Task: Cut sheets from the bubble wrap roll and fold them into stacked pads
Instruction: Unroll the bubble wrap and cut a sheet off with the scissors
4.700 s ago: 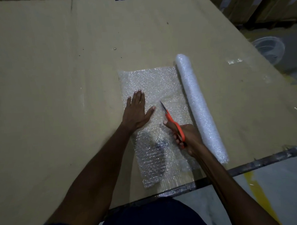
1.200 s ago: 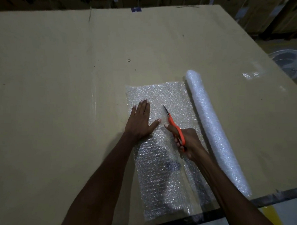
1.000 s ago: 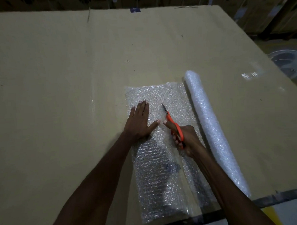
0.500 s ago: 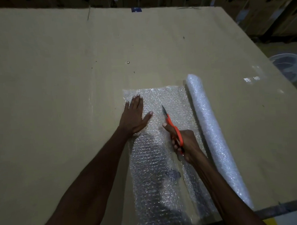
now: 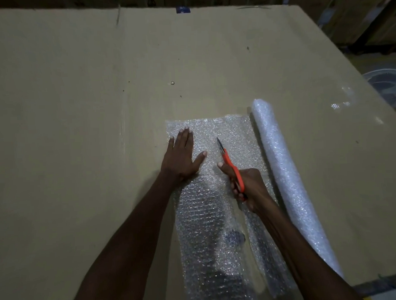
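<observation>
A bubble wrap roll [image 5: 285, 176] lies on the cardboard-covered table [image 5: 79, 109], with a sheet [image 5: 208, 216] unrolled to its left. My left hand [image 5: 181, 157] presses flat on the sheet's far left part, fingers straight. My right hand [image 5: 247, 186] grips orange-handled scissors [image 5: 231, 166]; the blades point away from me into the sheet, partway along a cut that splits its near portion into two strips.
Cardboard boxes [image 5: 356, 14] stand beyond the table's far right corner. A round clear container [image 5: 385, 80] sits past the right edge. The table's near edge [image 5: 377, 285] runs at the lower right. A small round speck [image 5: 172, 83] lies on the cardboard.
My left hand has slid farther up and left on the sheet. The scissors have advanced along the cut away from me, lengthening the split.
</observation>
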{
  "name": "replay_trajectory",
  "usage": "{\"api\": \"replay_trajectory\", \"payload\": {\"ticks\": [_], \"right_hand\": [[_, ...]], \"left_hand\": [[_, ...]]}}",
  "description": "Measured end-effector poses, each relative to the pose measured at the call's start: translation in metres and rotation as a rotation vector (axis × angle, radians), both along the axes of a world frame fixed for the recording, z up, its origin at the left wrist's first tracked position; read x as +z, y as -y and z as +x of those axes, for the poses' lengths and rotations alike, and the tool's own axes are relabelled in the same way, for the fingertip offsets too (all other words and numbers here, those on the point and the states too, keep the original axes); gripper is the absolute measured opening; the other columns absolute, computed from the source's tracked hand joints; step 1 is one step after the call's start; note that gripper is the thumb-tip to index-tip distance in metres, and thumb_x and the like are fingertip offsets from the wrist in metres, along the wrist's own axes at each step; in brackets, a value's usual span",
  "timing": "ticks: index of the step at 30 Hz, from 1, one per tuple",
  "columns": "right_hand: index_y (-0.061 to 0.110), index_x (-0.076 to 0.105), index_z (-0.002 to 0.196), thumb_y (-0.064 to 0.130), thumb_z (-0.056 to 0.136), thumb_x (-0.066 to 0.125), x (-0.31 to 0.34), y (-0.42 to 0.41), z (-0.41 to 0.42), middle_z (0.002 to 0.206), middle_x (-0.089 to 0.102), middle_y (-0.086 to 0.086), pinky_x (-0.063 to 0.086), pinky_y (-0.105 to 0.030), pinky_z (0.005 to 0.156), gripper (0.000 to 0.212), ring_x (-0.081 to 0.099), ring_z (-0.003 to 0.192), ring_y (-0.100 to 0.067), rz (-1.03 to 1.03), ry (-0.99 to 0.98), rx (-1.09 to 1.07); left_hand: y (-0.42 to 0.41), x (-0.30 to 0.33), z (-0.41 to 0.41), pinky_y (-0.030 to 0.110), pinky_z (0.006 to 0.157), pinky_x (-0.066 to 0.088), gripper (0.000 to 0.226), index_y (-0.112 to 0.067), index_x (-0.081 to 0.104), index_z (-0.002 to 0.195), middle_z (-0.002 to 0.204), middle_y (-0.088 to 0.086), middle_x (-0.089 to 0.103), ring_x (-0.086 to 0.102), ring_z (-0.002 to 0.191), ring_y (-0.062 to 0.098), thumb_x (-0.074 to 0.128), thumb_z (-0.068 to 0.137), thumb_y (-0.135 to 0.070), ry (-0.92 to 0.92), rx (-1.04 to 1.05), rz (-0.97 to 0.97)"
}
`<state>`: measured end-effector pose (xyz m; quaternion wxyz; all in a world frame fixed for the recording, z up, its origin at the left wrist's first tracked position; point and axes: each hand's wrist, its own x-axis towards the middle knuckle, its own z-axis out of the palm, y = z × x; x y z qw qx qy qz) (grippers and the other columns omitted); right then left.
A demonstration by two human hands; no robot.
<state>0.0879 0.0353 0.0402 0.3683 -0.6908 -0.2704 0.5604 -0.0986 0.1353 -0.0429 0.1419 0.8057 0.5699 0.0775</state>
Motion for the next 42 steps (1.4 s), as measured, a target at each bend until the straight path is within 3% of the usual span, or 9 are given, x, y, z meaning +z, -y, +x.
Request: {"api": "replay_trajectory", "payload": {"ticks": [8,14,18,24,28,37,42], "right_hand": [[0.008,0.062,0.06,0.045,0.073,0.089,0.003,-0.01,-0.002,0.05,0.052,-0.008,0.029,-0.017,0.035,0.048,0.04,0.033,-0.013,-0.015,-0.027,-0.023],[-0.001,0.067,0.075,0.043,0.073,0.089,-0.003,-0.008,-0.002,0.053,0.053,-0.011,0.029,-0.017,0.033,0.049,0.039,0.034,-0.013,0.004,-0.03,-0.018],[0.007,0.065,0.065,0.046,0.074,0.088,0.003,-0.016,-0.006,0.051,0.054,-0.006,0.029,-0.017,0.034,0.046,0.04,0.035,-0.012,-0.023,-0.046,-0.034],[0.0,0.064,0.07,0.036,0.078,0.087,0.001,-0.021,-0.007,0.05,0.053,-0.007,0.029,-0.017,0.032,0.043,0.039,0.033,-0.011,0.002,-0.044,-0.03],[0.004,0.064,0.06,0.04,0.076,0.088,-0.001,-0.024,-0.007,0.05,0.054,-0.007,0.03,-0.017,0.033,0.046,0.04,0.033,-0.012,-0.002,-0.034,-0.03],[-0.001,0.066,0.073,0.035,0.076,0.089,-0.011,-0.033,-0.011,0.051,0.052,-0.01,0.029,-0.018,0.032,0.044,0.039,0.032,-0.012,0.033,-0.047,-0.051],[0.006,0.064,0.062,0.042,0.074,0.089,-0.007,-0.042,-0.015,0.049,0.054,-0.008,0.03,-0.019,0.034,0.046,0.041,0.033,-0.013,0.026,-0.044,-0.052]], "left_hand": [[0.001,-0.002,0.0,0.044,0.124,-0.001,0.088,-0.005,0.007,0.158,0.167,0.01,-0.002,-0.003,0.154,0.02,0.017,0.096,-0.067,0.025,0.008,0.023],[0.001,-0.002,0.0,0.042,0.124,-0.004,0.087,-0.007,0.003,0.159,0.167,0.009,-0.005,-0.006,0.153,0.018,0.018,0.098,-0.067,0.036,0.011,0.013],[0.001,-0.003,0.0,0.041,0.123,-0.006,0.086,-0.007,0.003,0.159,0.167,0.008,-0.005,-0.007,0.153,0.017,0.018,0.098,-0.066,0.038,0.021,0.017],[0.001,-0.006,0.0,0.042,0.124,-0.005,0.085,-0.008,0.002,0.159,0.167,0.007,-0.006,-0.009,0.153,0.016,0.019,0.099,-0.066,0.043,0.024,0.015],[0.001,-0.006,0.0,0.04,0.123,-0.007,0.084,-0.009,0.001,0.159,0.167,0.006,-0.007,-0.01,0.153,0.015,0.019,0.099,-0.066,0.05,0.028,0.021],[0.003,-0.005,0.0,0.042,0.124,-0.003,0.085,-0.006,0.003,0.159,0.167,0.009,-0.005,-0.006,0.153,0.017,0.019,0.099,-0.064,0.047,0.018,0.043],[0.002,-0.011,-0.001,0.038,0.122,-0.004,0.085,-0.007,0.007,0.159,0.167,0.009,-0.001,-0.003,0.154,0.018,0.02,0.099,-0.067,0.035,0.024,0.088]]}}
